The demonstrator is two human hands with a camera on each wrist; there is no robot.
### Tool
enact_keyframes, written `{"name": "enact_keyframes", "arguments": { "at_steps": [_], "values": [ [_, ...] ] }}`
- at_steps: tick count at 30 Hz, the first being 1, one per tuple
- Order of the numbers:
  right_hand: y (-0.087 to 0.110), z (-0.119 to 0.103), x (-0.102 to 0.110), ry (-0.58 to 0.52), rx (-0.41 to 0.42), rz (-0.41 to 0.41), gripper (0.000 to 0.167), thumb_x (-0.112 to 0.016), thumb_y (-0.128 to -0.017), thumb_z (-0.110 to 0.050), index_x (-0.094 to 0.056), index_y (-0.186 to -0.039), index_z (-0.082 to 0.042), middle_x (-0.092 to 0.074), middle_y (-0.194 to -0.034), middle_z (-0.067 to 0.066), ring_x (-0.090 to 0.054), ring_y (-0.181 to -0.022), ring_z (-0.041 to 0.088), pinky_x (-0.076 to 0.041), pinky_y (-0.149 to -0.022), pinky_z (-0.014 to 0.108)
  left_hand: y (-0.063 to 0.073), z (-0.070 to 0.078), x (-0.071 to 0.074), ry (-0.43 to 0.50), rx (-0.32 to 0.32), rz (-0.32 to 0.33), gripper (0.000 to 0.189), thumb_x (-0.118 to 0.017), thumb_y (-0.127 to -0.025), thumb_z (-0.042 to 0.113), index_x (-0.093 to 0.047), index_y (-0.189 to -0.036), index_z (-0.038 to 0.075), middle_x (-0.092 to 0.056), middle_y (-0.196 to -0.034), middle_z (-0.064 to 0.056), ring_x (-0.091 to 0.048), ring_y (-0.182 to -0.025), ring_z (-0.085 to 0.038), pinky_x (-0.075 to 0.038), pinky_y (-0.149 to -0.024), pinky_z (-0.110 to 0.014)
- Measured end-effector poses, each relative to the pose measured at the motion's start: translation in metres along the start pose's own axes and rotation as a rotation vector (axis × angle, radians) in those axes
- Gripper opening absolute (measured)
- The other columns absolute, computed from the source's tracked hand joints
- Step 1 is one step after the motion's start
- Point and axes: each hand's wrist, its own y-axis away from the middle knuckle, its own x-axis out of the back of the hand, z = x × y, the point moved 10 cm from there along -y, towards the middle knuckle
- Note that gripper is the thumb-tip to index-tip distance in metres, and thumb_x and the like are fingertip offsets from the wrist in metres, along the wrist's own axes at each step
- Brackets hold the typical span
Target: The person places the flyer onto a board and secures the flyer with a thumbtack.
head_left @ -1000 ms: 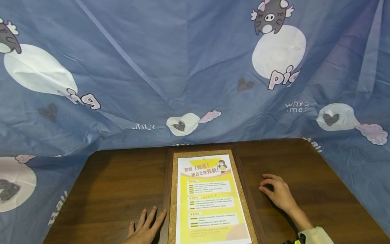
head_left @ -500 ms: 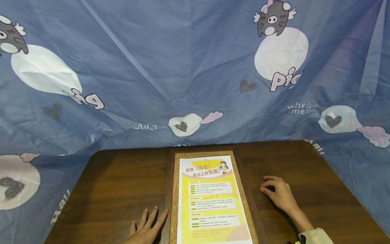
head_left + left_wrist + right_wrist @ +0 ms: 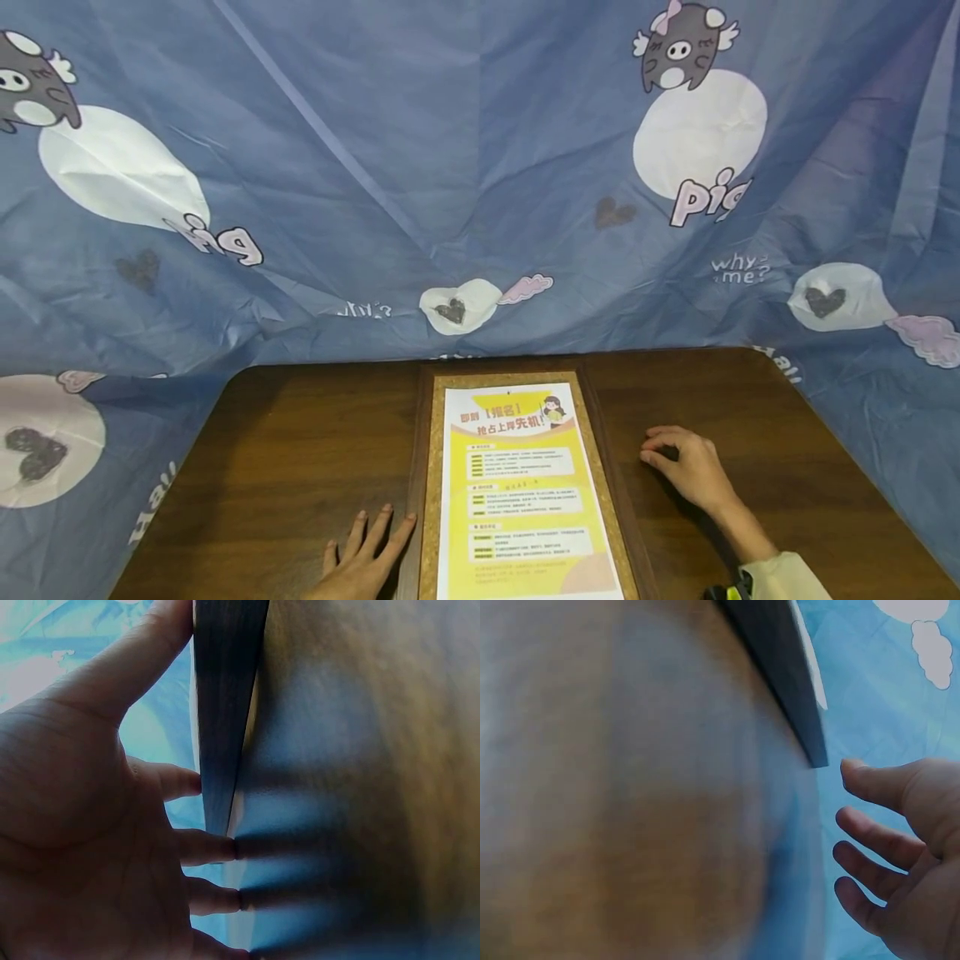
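A framed corkboard (image 3: 502,379) lies on the brown table, with a yellow and white printed poster (image 3: 525,508) over most of its face. My left hand (image 3: 358,567) is at the board's lower left, fingers spread. In the left wrist view, its fingertips touch the tabletop and its thumb lies at the dark wooden frame (image 3: 225,697). Right of the board, my right hand (image 3: 690,467) hovers or rests over the table, fingers loosely bent, thumb apart from them. Nothing is held in it. The right wrist view shows these fingers apart from the frame (image 3: 780,675).
The wooden table (image 3: 322,442) extends on both sides of the board. A blue cloth (image 3: 360,167) with pig and heart prints hangs behind the table and around its sides. A small dark dot (image 3: 508,393) marks the poster's top edge.
The head view has shifted slightly, so the scene sits a little further right. Both hands stay in nearly the same places by the board; the right fingers have bent slightly.
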Motion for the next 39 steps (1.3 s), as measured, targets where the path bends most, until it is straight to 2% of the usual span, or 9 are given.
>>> {"name": "enact_keyframes", "arguments": {
  "at_steps": [11, 21, 28, 33, 39],
  "values": [
    [-0.031, -0.039, 0.003, -0.021, 0.102, 0.017, 0.011, -0.082, -0.078, -0.001, -0.077, -0.087, -0.001, -0.072, -0.105, 0.015, -0.066, -0.102, 0.040, -0.050, -0.086, 0.057, 0.003, 0.001, 0.003, -0.006, 0.019, -0.012, 0.113, -0.072, -0.076, 0.067, -0.017, -0.158, 0.012, -0.018, -0.156, -0.032, -0.015, -0.136, -0.064, -0.015, -0.086, -0.088],
    [-0.057, -0.076, -0.009, -0.094, 0.176, -0.013, 0.012, -0.081, -0.078, 0.001, -0.077, -0.090, 0.000, -0.071, -0.107, 0.017, -0.066, -0.102, 0.038, -0.052, -0.086, 0.054, 0.002, 0.001, 0.002, 0.013, 0.015, -0.016, 0.118, -0.076, -0.072, 0.067, -0.015, -0.158, 0.014, -0.016, -0.157, -0.032, -0.013, -0.137, -0.064, -0.012, -0.086, -0.089],
    [-0.069, -0.094, -0.014, -0.099, 0.225, 0.000, 0.013, -0.081, -0.077, 0.005, -0.078, -0.088, -0.002, -0.071, -0.106, 0.017, -0.068, -0.099, 0.036, -0.054, -0.081, 0.050, 0.002, 0.006, 0.006, -0.005, 0.008, -0.008, 0.120, -0.079, -0.070, 0.064, -0.017, -0.157, 0.010, -0.017, -0.156, -0.034, -0.013, -0.136, -0.064, -0.013, -0.086, -0.089],
    [-0.074, -0.102, -0.019, -0.108, 0.249, 0.029, 0.012, -0.081, -0.076, 0.004, -0.078, -0.086, 0.000, -0.072, -0.103, 0.018, -0.069, -0.093, 0.034, -0.056, -0.072, 0.046, 0.002, 0.006, 0.006, -0.014, 0.007, -0.022, 0.120, -0.081, -0.070, 0.061, -0.016, -0.157, 0.009, -0.017, -0.155, -0.034, -0.013, -0.136, -0.064, -0.014, -0.087, -0.088],
    [-0.081, -0.110, -0.029, -0.122, 0.222, 0.020, 0.010, -0.081, -0.077, 0.001, -0.078, -0.085, -0.004, -0.073, -0.100, 0.015, -0.069, -0.088, 0.028, -0.055, -0.068, 0.041, 0.001, 0.004, 0.003, -0.016, 0.018, -0.037, 0.118, -0.079, -0.072, 0.063, -0.016, -0.157, 0.011, -0.016, -0.156, -0.032, -0.013, -0.137, -0.063, -0.015, -0.088, -0.088]
  ]
}}
